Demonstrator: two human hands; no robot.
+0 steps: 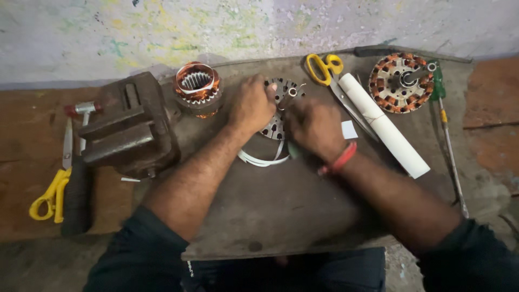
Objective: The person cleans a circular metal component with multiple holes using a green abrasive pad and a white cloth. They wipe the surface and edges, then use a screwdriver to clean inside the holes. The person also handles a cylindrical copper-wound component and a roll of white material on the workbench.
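- Head view, edges: the board [270, 216] lies across the person's lap; its near edge runs just above the dark clothing. Its far edge meets the stained wall [162, 32].
- Open room: the near half of the board is bare between the two forearms. The far half is crowded.
- Left flank: a rusty vise [130, 127] sits at the board's left edge, close to the left forearm. Beyond it, yellow scissors [51, 194] and a dark handle [75, 200] lie on the wooden bench [21, 135].
- Right flank: a white tube [384, 127] lies slantwise just beside the right wrist; a second pair of scissors [324, 70] lies touching its far end. A wound stator [400, 81] sits at the far right, with a green screwdriver [444, 124] along the right edge.
- Grip, left hand [250, 105]: fingers curled down onto the slotted core [278, 108], covering its left part. Closed grip, pressing or holding the core; the fingertips are hidden.
- Grip, right hand [313, 127]: curled in a loose fist at the core's right rim, knuckles up. What the fingers pinch cannot be told. A red band circles the wrist.
- Core position: far middle of the board, between and under both hands.
- White strips [262, 158] curve out from beneath the hands toward the near side.
- A copper coil [197, 86] stands behind the left hand, near but apart.
- Surface: worn, grey, marked. Light is dim.
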